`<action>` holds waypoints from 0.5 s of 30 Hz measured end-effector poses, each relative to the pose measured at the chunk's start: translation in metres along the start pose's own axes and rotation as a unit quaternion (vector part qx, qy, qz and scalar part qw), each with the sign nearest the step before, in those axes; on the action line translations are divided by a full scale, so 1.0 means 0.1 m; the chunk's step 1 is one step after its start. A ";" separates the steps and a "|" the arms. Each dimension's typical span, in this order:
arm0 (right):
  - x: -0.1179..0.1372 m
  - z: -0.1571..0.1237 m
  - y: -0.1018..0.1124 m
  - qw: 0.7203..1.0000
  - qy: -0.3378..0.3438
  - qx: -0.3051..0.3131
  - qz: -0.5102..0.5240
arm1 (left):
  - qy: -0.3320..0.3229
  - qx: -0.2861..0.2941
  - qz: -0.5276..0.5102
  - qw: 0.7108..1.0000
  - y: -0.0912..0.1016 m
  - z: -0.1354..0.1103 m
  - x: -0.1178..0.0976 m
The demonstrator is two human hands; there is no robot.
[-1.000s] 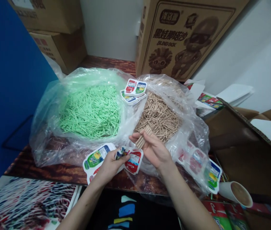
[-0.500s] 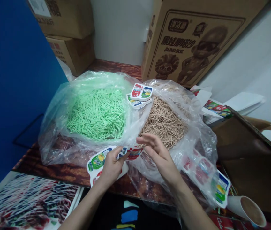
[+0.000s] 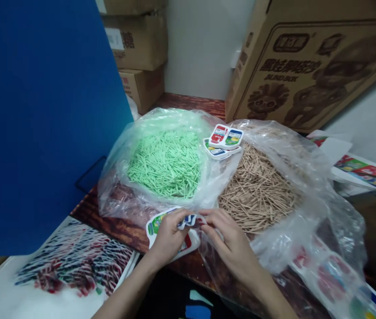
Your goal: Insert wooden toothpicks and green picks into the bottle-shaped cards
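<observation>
My left hand (image 3: 172, 232) is closed in a pinch on a small printed card (image 3: 190, 220), blue, white and red, that looks bent or curled. At the card's right end, the thumb and fingers of my right hand (image 3: 229, 235) are closed on it, partly covering it. Below my left hand lie white bottle-shaped cards (image 3: 154, 226) with green and red print. Just beyond are a clear bag of light green sticks (image 3: 166, 164) and a bag of brown sticks (image 3: 259, 190). More printed cards (image 3: 226, 136) are stacked between the two heaps.
A blue panel (image 3: 48, 124) stands at the left. Cardboard boxes (image 3: 137, 42) are stacked behind it, and a big printed carton (image 3: 294, 66) rises at the back right. Printed sheets (image 3: 367, 170) lie at the right. A white container with striped contents (image 3: 84, 257) is at lower left.
The view has turned left, so things sit further right. My right hand, open beside the card before, has closed on its right end, and the card now looks more curled.
</observation>
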State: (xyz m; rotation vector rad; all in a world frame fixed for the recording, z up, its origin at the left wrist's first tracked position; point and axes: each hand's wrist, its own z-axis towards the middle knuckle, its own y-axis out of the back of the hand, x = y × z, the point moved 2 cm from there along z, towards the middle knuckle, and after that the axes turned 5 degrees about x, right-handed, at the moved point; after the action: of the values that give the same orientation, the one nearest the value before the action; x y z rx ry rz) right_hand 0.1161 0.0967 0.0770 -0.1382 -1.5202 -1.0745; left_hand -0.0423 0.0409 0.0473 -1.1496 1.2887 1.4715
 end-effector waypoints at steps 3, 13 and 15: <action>-0.01 0.03 -0.01 0.996 -0.028 -0.004 0.080 | 0.040 -0.012 -0.007 0.999 0.20 -0.13 0.07; -0.28 0.26 -0.41 0.984 -0.109 0.071 0.123 | 0.171 -0.203 -0.049 0.963 1.37 -0.34 0.80; -0.25 0.33 -0.50 0.983 -0.101 0.092 0.119 | 0.169 -0.229 0.013 0.958 1.48 -0.24 0.99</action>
State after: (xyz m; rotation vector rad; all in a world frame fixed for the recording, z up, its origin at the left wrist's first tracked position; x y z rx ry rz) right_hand 0.0678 0.1019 0.0340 -0.2996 -1.7278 -0.7434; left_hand -0.2056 0.0030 -0.0179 -1.7554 1.2146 1.6984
